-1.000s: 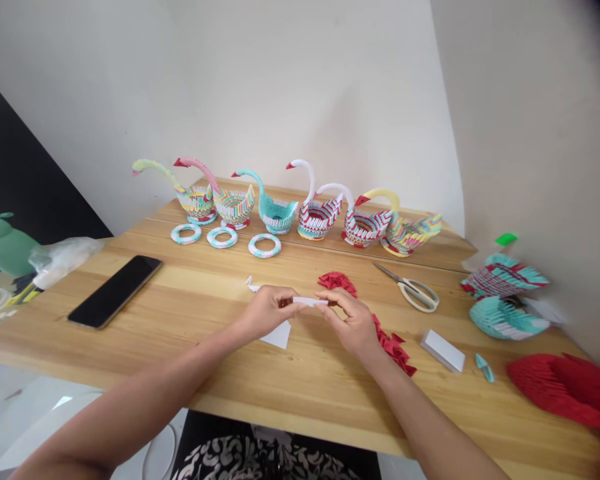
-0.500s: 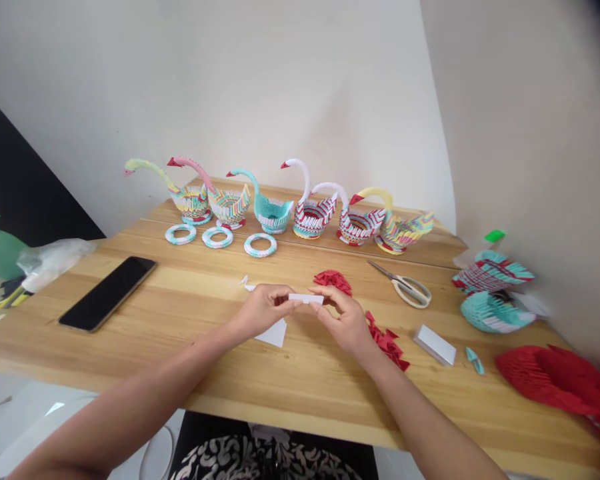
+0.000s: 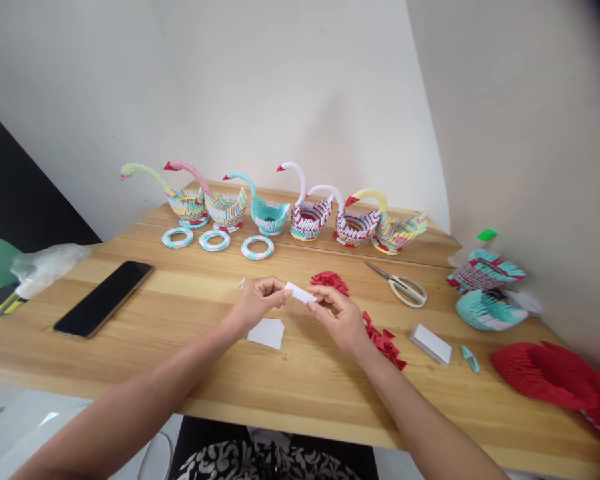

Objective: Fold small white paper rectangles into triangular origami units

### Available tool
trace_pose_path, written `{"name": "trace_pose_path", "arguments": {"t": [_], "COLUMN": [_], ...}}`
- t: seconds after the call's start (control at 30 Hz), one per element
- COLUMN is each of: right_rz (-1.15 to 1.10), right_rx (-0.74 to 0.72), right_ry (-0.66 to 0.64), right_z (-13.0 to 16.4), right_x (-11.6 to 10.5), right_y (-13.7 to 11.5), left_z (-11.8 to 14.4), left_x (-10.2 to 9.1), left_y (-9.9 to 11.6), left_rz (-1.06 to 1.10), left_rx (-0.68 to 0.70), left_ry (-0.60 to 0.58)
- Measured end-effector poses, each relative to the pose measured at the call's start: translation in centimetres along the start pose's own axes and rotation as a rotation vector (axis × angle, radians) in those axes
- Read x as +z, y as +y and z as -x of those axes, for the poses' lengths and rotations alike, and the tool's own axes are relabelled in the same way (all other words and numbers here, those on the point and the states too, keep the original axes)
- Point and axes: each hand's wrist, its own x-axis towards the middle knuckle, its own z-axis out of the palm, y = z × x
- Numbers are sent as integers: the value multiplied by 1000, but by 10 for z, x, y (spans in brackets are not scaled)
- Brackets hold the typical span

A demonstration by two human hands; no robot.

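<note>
My left hand [image 3: 256, 303] and my right hand [image 3: 341, 319] pinch the two ends of a narrow folded white paper strip [image 3: 300, 293] just above the wooden table [image 3: 190, 300]. A flat white paper piece [image 3: 266, 332] lies on the table under my left hand. Small red folded paper pieces [image 3: 331, 281] lie just beyond my right hand, and more red pieces [image 3: 386, 343] lie to its right. A tiny white folded piece [image 3: 241, 283] sits left of my left hand.
Several paper swans [image 3: 307, 215] stand in a row at the back, with three paper rings [image 3: 214, 241] in front. A black phone [image 3: 103, 298] lies at left, scissors [image 3: 403, 287] at right. A white paper stack [image 3: 431, 343], teal pieces [image 3: 490, 310] and red pieces [image 3: 555, 377] fill the right side.
The strip between my hands has tilted, its right end dipping lower. The flat white piece under my left hand shows more fully. The view has drifted slightly to the right.
</note>
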Motion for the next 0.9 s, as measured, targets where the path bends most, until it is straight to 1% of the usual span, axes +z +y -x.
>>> {"name": "trace_pose_path", "arguments": {"t": [0.27,0.33,0.47,0.57,0.67,0.73,0.8,0.87,0.9], "right_rz": [9,1,-25,-48,-71,-57,18,146,215], "right_rx": [14,17,21,7,6,4,-32,-140,-225], "right_ry": [16,26,24,14,-33,-30,27,60,47], "right_z": [-1,-1,-1,-2,-3,-5,-6,-6,-6], "right_x": [1,1,3,4,-1,-9,-18,-26,-30], "right_y": [1,2,3,3,1,-2,-8,-15,-18], "left_z": [1,1,0,0,-1,-1,-2,-4,-4], "left_x": [2,3,6,8,7,5,4,4,5], "left_y": [1,1,-1,-2,-1,3,9,15,18], "left_rz": [22,35,54,99,171,215,258,291,300], "left_rx": [10,9,-22,-42,-63,-86,-127,-170,-187], "left_ry": [35,20,-45,-41,-27,-58,-137,-231,-266]}}
